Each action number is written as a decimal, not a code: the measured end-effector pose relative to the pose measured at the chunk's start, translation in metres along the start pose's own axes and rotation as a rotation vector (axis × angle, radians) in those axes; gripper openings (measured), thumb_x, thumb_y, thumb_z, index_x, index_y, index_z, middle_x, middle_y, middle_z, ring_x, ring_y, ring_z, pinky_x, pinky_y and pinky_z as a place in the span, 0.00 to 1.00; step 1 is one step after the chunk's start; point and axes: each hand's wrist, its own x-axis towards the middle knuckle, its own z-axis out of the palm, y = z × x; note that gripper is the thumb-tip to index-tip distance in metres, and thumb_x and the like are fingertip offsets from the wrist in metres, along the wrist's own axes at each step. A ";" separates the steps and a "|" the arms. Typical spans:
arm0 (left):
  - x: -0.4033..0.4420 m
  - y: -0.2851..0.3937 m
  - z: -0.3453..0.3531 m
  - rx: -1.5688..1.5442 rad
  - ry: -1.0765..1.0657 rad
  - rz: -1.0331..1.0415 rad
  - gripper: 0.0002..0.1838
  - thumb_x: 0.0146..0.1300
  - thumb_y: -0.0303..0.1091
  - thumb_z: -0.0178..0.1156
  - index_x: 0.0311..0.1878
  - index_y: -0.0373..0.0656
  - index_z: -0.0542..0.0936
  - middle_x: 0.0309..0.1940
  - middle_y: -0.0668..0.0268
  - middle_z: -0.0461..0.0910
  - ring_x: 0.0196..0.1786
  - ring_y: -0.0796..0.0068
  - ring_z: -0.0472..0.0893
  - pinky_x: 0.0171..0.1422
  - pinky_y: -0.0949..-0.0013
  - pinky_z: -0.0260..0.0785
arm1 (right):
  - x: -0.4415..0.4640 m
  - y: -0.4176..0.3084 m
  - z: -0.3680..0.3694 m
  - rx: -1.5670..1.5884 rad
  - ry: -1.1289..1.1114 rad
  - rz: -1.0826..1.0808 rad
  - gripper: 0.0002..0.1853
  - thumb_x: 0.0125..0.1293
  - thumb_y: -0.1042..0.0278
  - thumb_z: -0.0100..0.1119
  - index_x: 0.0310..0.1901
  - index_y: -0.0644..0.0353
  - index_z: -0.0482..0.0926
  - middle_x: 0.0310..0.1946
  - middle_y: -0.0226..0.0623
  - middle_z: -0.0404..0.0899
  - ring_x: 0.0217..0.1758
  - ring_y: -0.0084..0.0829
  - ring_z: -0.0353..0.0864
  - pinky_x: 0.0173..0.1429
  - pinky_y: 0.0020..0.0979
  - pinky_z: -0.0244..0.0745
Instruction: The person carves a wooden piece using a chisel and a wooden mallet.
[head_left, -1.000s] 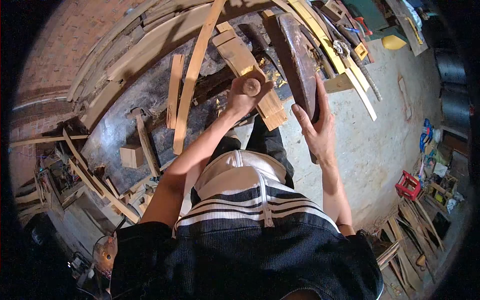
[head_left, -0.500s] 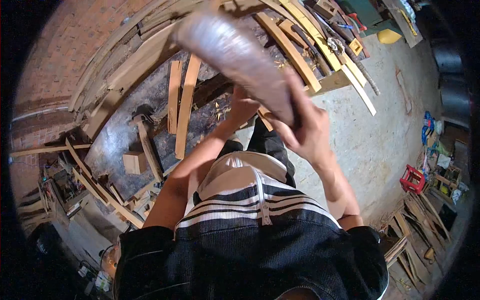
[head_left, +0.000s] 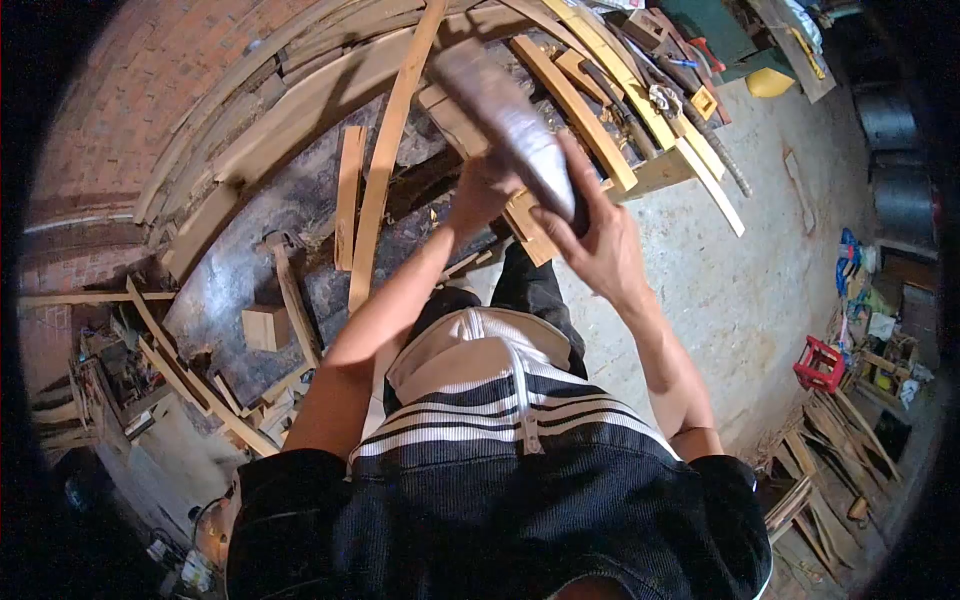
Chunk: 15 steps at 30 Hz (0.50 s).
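Note:
My right hand (head_left: 605, 245) grips the near end of a dark, thick, club-like block (head_left: 515, 130). Its long body points up and to the left over the workbench, and motion blurs its far end. Beside it, my left hand (head_left: 485, 190) is closed, low over a light wooden board (head_left: 532, 232). What its fingers hold is hidden behind the block. The board runs slantwise under both hands, its near end sticking out toward my legs.
Left of my hands, long planks (head_left: 385, 170) lie across the dark workbench (head_left: 225, 285). A hammer-like tool (head_left: 290, 290) and a small wooden block (head_left: 265, 327) rest there. Yellowish strips (head_left: 625, 60) and tools fill the bench's right end. A red crate (head_left: 819, 364) stands on the floor.
The dark block has swung lower and nearer my left hand, uncovering a long plank and more of the board beneath. My right hand has shifted slightly left and down.

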 end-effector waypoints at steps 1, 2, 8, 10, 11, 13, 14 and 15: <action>0.003 -0.001 -0.008 -0.021 -0.040 -0.199 0.06 0.65 0.32 0.63 0.35 0.41 0.79 0.27 0.73 0.79 0.36 0.82 0.78 0.46 0.68 0.73 | 0.000 0.008 0.004 0.055 0.046 0.022 0.43 0.64 0.52 0.66 0.78 0.41 0.55 0.40 0.54 0.86 0.36 0.52 0.88 0.43 0.45 0.82; 0.012 0.000 -0.009 -0.129 0.054 -0.406 0.07 0.65 0.31 0.64 0.33 0.42 0.77 0.27 0.74 0.78 0.33 0.82 0.77 0.43 0.69 0.73 | -0.001 0.010 0.002 0.076 0.079 0.063 0.43 0.64 0.52 0.66 0.78 0.41 0.56 0.41 0.54 0.86 0.38 0.49 0.88 0.44 0.44 0.82; 0.038 0.021 -0.027 -0.435 0.270 -0.467 0.09 0.62 0.26 0.70 0.31 0.44 0.76 0.27 0.77 0.77 0.30 0.85 0.75 0.35 0.75 0.69 | -0.011 0.027 0.000 0.265 0.118 0.279 0.44 0.63 0.54 0.70 0.77 0.46 0.58 0.64 0.53 0.75 0.63 0.43 0.79 0.64 0.42 0.75; 0.038 0.024 -0.026 -0.302 0.107 -0.376 0.10 0.63 0.26 0.68 0.30 0.43 0.76 0.25 0.77 0.76 0.29 0.86 0.74 0.35 0.75 0.68 | -0.011 0.022 -0.003 0.361 0.131 0.294 0.44 0.62 0.55 0.70 0.77 0.48 0.58 0.65 0.53 0.74 0.64 0.44 0.79 0.65 0.44 0.75; 0.037 0.027 -0.024 -0.303 0.102 -0.376 0.10 0.63 0.26 0.68 0.30 0.43 0.76 0.25 0.77 0.76 0.29 0.86 0.74 0.35 0.75 0.68 | -0.011 0.015 -0.006 0.362 0.135 0.298 0.44 0.62 0.55 0.70 0.77 0.48 0.58 0.65 0.53 0.74 0.64 0.44 0.79 0.65 0.44 0.75; 0.027 0.034 -0.017 -0.092 0.061 -0.371 0.11 0.64 0.27 0.68 0.28 0.42 0.76 0.23 0.77 0.74 0.28 0.87 0.72 0.35 0.76 0.66 | -0.012 -0.003 -0.009 0.311 0.152 0.289 0.44 0.62 0.57 0.70 0.77 0.50 0.57 0.65 0.53 0.74 0.64 0.46 0.79 0.65 0.45 0.75; 0.021 0.035 -0.016 -0.230 0.043 -0.310 0.11 0.64 0.28 0.68 0.28 0.42 0.75 0.23 0.76 0.74 0.29 0.88 0.72 0.36 0.76 0.66 | -0.013 -0.004 -0.009 0.257 0.203 0.121 0.45 0.61 0.59 0.71 0.77 0.50 0.56 0.64 0.54 0.75 0.63 0.47 0.80 0.64 0.44 0.75; 0.017 0.030 -0.012 -0.286 0.041 -0.261 0.10 0.64 0.27 0.68 0.30 0.42 0.75 0.24 0.76 0.74 0.30 0.89 0.71 0.35 0.77 0.65 | -0.011 -0.009 -0.009 0.232 0.264 -0.043 0.47 0.59 0.61 0.72 0.77 0.52 0.56 0.64 0.55 0.75 0.62 0.49 0.80 0.62 0.42 0.77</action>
